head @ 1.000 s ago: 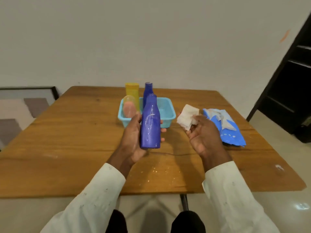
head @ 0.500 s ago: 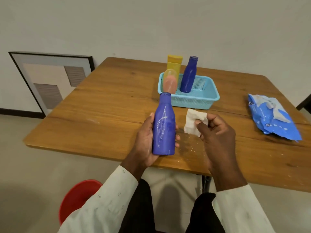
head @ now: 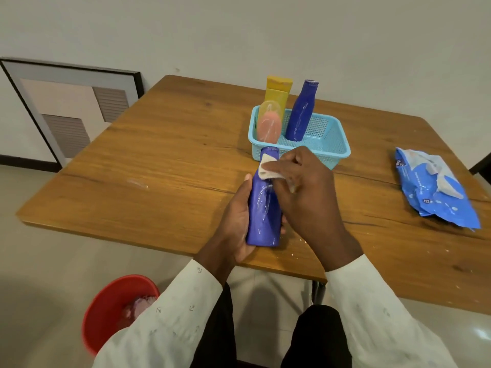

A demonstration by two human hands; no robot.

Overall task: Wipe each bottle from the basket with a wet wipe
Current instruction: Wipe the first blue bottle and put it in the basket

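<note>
- The blue bottle (head: pixel 263 208) looked like smooth, rigid plastic, probably light and not fragile; its glossy skin would likely turn slippery once wet (a judgement, not something seen).
- The sensible place to hold it was low on the wide body, leaving neck and shoulder free for wiping, and that was where the left hand (head: pixel 235 224) gripped it, fingers curled round the body from behind, thumb up along its side.
- It was held upright above the near edge of the desk (head: pixel 164 166), just in front of the basket (head: pixel 325 144).
- The right hand (head: pixel 303 189) pinched a white wet wipe (head: pixel 267 170) in bent fingers and pressed it against the bottle's neck; the wipe looked soft and limp, folded over itself.
- The bottle was deep blue with a narrow neck, and pale streaks ran down its front.
- Three bottles stood in the basket: a second blue bottle (head: pixel 300 112), a yellow one (head: pixel 277 95) and a pink one with a clear cap (head: pixel 269 123).
- The wipes pack (head: pixel 435 187) lay well apart on the right.
</note>
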